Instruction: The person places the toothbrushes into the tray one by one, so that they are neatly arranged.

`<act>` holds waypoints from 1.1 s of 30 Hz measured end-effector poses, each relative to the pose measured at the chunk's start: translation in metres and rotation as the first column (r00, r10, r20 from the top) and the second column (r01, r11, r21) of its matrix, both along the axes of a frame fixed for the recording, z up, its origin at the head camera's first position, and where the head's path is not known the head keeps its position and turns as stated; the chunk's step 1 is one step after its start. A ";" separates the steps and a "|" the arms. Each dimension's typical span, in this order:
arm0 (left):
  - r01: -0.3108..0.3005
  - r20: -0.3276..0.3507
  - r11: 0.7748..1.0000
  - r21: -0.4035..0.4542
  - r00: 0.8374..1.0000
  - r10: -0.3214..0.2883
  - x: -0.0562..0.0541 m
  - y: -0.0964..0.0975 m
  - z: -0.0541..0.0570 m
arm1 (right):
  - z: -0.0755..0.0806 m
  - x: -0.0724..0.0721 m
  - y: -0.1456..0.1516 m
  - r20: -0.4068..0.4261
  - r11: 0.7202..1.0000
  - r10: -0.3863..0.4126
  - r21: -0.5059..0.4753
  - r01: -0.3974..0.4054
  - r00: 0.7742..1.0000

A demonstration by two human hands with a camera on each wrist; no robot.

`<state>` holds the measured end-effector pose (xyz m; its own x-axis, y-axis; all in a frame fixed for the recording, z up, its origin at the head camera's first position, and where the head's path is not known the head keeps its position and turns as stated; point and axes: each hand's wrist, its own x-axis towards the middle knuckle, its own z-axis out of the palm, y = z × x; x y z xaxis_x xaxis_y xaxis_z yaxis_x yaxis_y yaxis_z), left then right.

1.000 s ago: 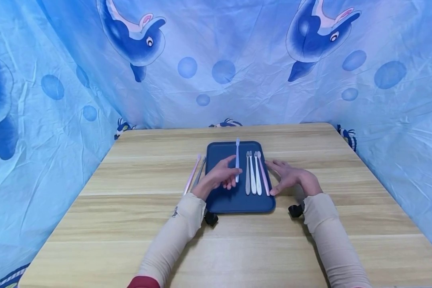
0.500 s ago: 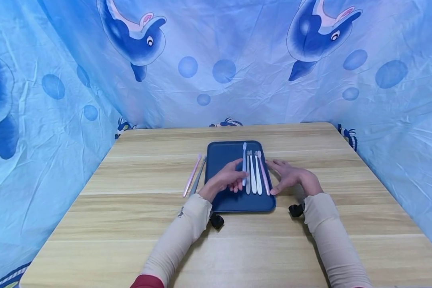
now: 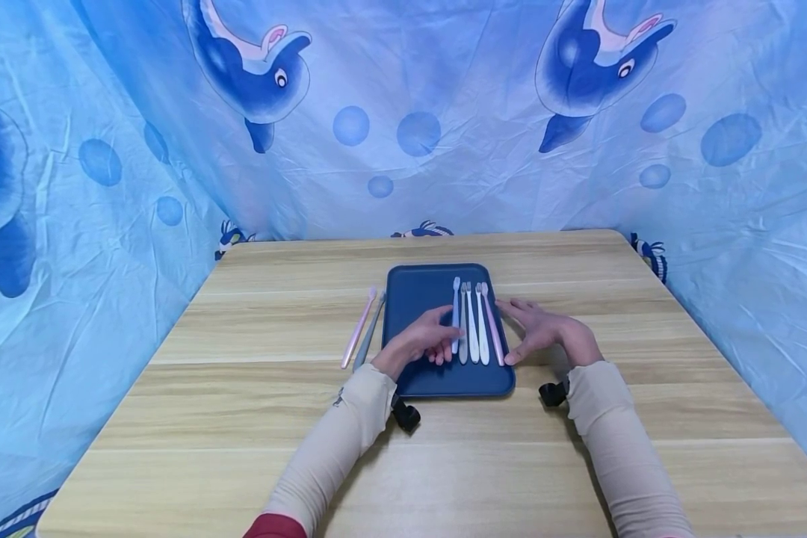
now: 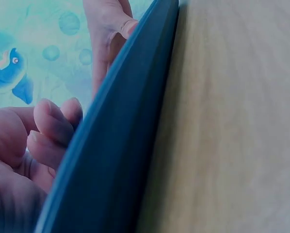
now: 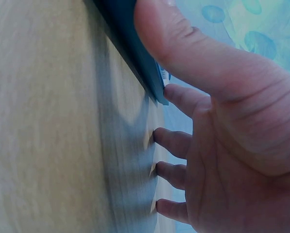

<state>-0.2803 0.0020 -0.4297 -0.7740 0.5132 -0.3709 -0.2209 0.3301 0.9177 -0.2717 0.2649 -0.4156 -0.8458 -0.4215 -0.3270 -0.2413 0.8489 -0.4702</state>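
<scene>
A dark blue tray (image 3: 412,290) lies on the wooden table with several toothbrushes side by side on its right half. My left hand (image 3: 422,338) reaches over the tray and pinches a light blue toothbrush (image 3: 456,297), the leftmost of that row, between thumb and index finger. Right of it lie a grey toothbrush (image 3: 463,329), two white toothbrushes (image 3: 480,329) and a pink toothbrush (image 3: 492,329), heads pointing away. At the tray's right edge rests my right hand (image 3: 543,329), fingers spread, the thumb near the pink handle. The left wrist view hides the toothbrushes behind the tray's side.
Left of the tray, a second pink toothbrush (image 3: 358,329) and a grey-blue toothbrush (image 3: 368,338) lie on the table (image 3: 242,418). A blue curtain (image 3: 390,90) with dolphins hangs behind the table.
My left hand has moved right with the light blue toothbrush, bringing it beside the grey one. The toothbrush then slid slightly nearer, its head almost level with the others. My right hand stays put.
</scene>
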 end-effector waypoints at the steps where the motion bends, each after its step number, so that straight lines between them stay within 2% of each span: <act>1: 0.001 0.009 1.000 -0.004 1.000 -0.001 0.000 0.000 0.000 | 0.000 0.000 0.000 0.000 1.000 0.000 0.000 0.000 1.000; 12: -0.008 0.046 1.000 -0.011 0.999 0.008 0.001 0.001 -0.003 | 0.001 0.000 0.000 0.001 1.000 0.004 -0.005 -0.004 1.000; 33: -0.010 0.030 1.000 -0.029 0.999 0.011 0.004 0.000 -0.001 | 0.000 0.000 0.000 -0.006 1.000 0.022 -0.012 -0.022 1.000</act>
